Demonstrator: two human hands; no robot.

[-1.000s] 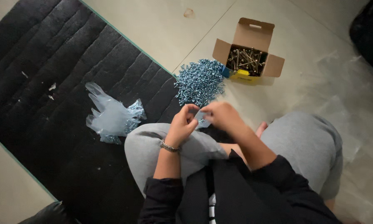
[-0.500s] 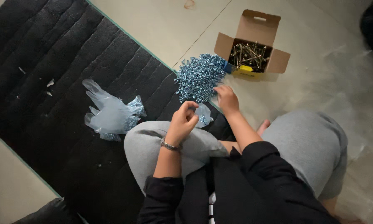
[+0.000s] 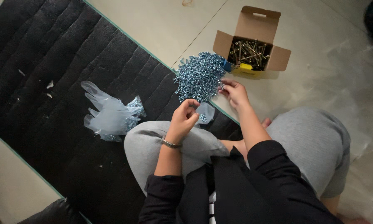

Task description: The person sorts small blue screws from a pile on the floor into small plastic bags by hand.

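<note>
Two hands busy: my left hand (image 3: pixel 185 117) pinches a small clear bag (image 3: pixel 204 113); my right hand (image 3: pixel 235 92), fingers spread, touches the screw pile (image 3: pixel 199 76) at the mat's edge (image 3: pixel 153 56).

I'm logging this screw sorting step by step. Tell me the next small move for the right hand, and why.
Probably pinch a few screws from the pile's near edge and carry them to the small clear bag. The right hand has its fingers at the edge of the blue screw pile, seemingly empty, while the left hand holds the small clear bag by its top, close by.
</note>
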